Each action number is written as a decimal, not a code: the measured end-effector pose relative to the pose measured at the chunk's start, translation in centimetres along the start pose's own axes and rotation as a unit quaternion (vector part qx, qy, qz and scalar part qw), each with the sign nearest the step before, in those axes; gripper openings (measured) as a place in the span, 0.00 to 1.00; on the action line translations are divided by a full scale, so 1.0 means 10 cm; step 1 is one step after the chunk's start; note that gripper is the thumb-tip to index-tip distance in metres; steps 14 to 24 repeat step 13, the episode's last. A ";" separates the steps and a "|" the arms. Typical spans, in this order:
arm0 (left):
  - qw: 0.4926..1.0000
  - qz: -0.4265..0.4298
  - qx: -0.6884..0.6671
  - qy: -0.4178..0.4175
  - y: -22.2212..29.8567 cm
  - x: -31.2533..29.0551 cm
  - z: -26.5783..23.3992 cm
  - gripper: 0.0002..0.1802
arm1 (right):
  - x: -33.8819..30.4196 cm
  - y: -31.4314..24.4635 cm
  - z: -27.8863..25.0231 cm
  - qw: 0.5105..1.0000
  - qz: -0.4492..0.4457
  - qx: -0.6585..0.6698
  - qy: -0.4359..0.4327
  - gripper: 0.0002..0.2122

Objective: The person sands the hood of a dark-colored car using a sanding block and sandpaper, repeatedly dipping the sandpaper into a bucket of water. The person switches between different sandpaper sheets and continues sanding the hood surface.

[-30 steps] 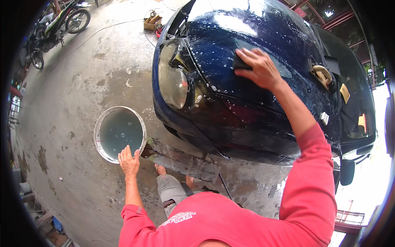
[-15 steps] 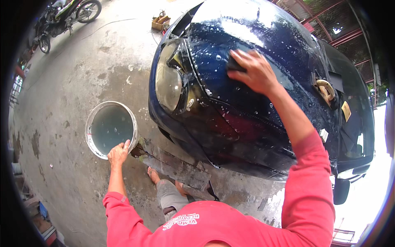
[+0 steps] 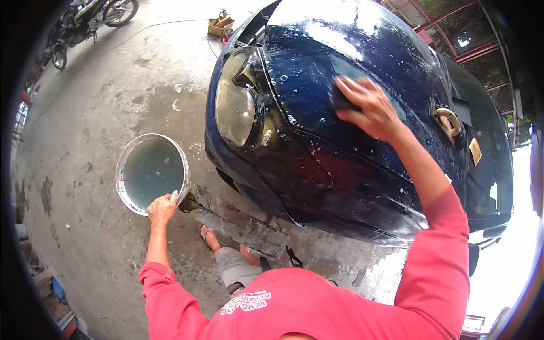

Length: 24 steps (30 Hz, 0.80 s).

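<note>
My right hand (image 3: pixel 371 109) is closed around a dark, flat pad (image 3: pixel 341 98), pressed to the wet bonnet (image 3: pixel 306 107) of a dark blue car. Motion blurs the fingers and partly covers the pad, so its exact kind is unclear. Water drops and foamy bubbles dot the paint around it. Down at the left, my left hand (image 3: pixel 162 208) grips the near rim of a white bucket (image 3: pixel 120 170). Cloudy grey-green water (image 3: pixel 154 173) fills much of the bucket, which stands or tilts just off the car's front.
By the windscreen lie a tool with a tan curved handle (image 3: pixel 450 121) and a yellowish sheet (image 3: pixel 475 152). The headlight (image 3: pixel 237 113) faces the bucket. A wooden box (image 3: pixel 220 26) sits on the concrete floor beyond, and a motorcycle (image 3: pixel 85 25) stands far left.
My right hand has slid with the pad to the right and slightly nearer across the bonnet. My left hand keeps its grip on the bucket rim.
</note>
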State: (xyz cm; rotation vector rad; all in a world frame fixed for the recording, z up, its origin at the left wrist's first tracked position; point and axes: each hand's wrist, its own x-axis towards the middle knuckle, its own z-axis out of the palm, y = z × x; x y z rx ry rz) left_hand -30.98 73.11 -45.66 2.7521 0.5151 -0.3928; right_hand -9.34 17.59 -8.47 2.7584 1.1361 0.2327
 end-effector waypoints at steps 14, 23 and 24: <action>0.999 -0.026 0.022 0.021 0.01 0.00 0.03 0.33 | 0.40 -0.06 0.16 0.998 0.048 -0.047 -0.002 0.37; 0.999 -0.026 0.022 0.021 0.01 0.00 0.03 0.33 | 0.40 -0.06 0.16 0.998 0.048 -0.047 -0.002 0.37; 0.999 -0.026 0.022 0.021 0.01 0.00 0.03 0.33 | 0.40 -0.06 0.16 0.998 0.048 -0.047 -0.002 0.37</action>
